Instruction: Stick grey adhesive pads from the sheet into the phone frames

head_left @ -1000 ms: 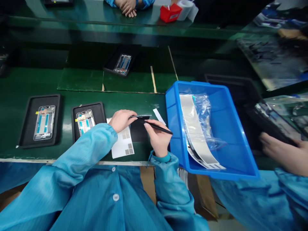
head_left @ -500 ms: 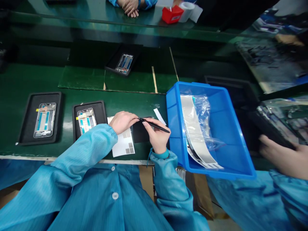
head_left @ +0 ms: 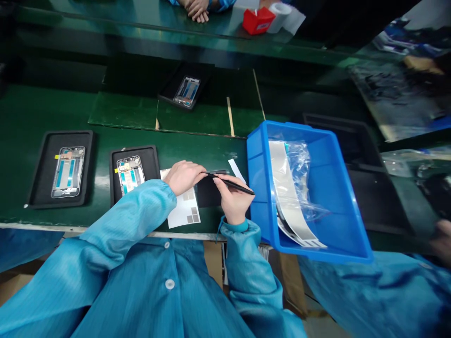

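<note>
My right hand [head_left: 237, 201] is closed around black tweezers [head_left: 235, 186], whose thin tip points left. At that tip the fingers of my left hand [head_left: 185, 177] are pinched together; whatever lies between them is too small to make out. Under my left hand is a white sheet [head_left: 183, 213] with grey square stickers, partly covered by the hand. A dark flat pad [head_left: 207, 196] lies between the sheet and my right hand. Left of my hands, a phone frame [head_left: 129, 173] with blue strips sits in a black tray [head_left: 152, 162], partly behind my left sleeve.
Farther left, another black tray [head_left: 40, 173] holds a phone frame [head_left: 69, 172]; a third phone frame [head_left: 188, 91] lies at the back. A blue bin [head_left: 343, 188] with silvery sheets [head_left: 291, 188] stands at right. Co-workers' hands [head_left: 198, 8] appear across the bench and at the right edge.
My hands keep nearly the same pose around the tweezers; the whole view has shifted slightly. At the right, a co-worker's hand with a dark object has moved away toward the edge.
</note>
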